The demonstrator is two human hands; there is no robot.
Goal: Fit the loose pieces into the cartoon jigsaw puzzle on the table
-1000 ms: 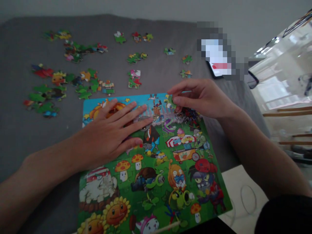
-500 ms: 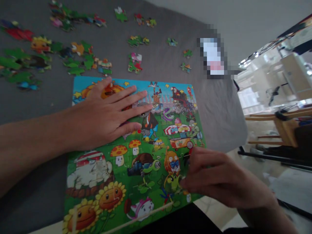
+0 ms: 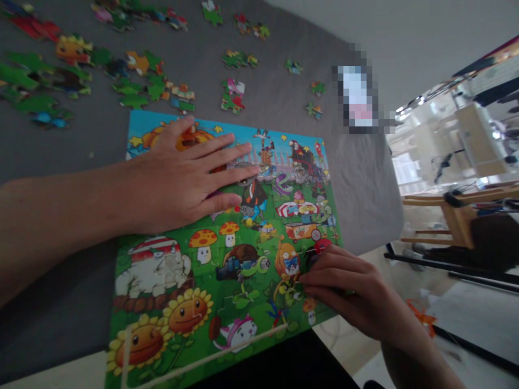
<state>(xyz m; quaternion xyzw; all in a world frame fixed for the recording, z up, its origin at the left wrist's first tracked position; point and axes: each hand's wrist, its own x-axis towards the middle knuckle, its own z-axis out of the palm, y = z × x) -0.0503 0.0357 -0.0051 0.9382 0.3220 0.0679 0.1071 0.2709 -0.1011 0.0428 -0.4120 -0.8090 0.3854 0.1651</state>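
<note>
A colourful cartoon jigsaw puzzle board (image 3: 243, 281) lies at a slant over the near edge of the grey-covered table. My left hand (image 3: 182, 183) rests flat on its upper left part, fingers spread, holding nothing. At the right side of the board, my right hand (image 3: 348, 286) has thumb and fingertips pinched on a puzzle piece (image 3: 292, 286), low over the green plant picture. The fingers hide part of that piece. Cut lines between fitted pieces show over much of the picture. A pale bare strip runs along the board's near side.
Several loose puzzle pieces (image 3: 133, 81) lie in groups across the far left of the grey cloth (image 3: 275, 97). A pair of small pieces (image 3: 314, 110) lies beyond the board's right corner. A blurred-out phone-like screen (image 3: 357, 97) is farther right. A wooden chair (image 3: 454, 221) stands beyond the table.
My right hand has shifted slightly and its fingertips press closer to the board. My left hand stays flat in place. The whole view has shifted a little.
</note>
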